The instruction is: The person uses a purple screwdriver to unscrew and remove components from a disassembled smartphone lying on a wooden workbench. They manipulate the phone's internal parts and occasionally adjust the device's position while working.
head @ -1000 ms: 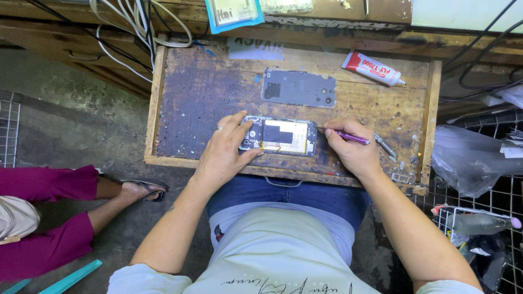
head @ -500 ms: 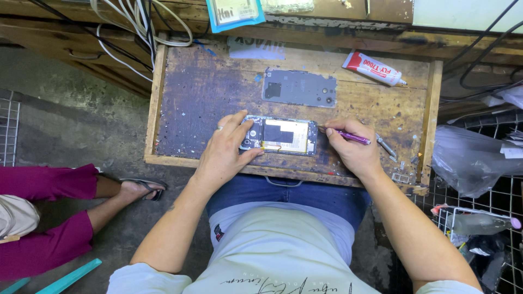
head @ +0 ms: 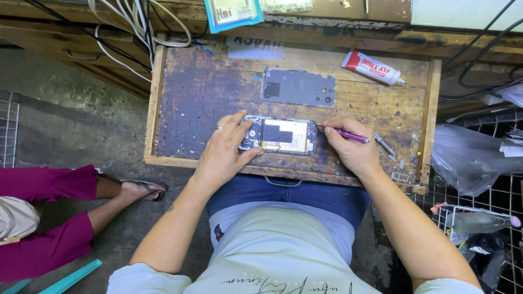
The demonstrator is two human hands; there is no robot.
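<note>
Nothing moved since the earlier frame. Left hand [head: 222,155] lies spread, pinning the opened phone [head: 279,136] near the desk [head: 190,98] front edge. Right hand [head: 351,148] stays clenched round purple screwdriver [head: 343,133], tip at phone's right end.

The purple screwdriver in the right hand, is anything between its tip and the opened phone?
Nothing visible. The purple screwdriver in the right hand points straight at the opened phone, its tip at the right edge. The left hand rests on the far end.
</note>
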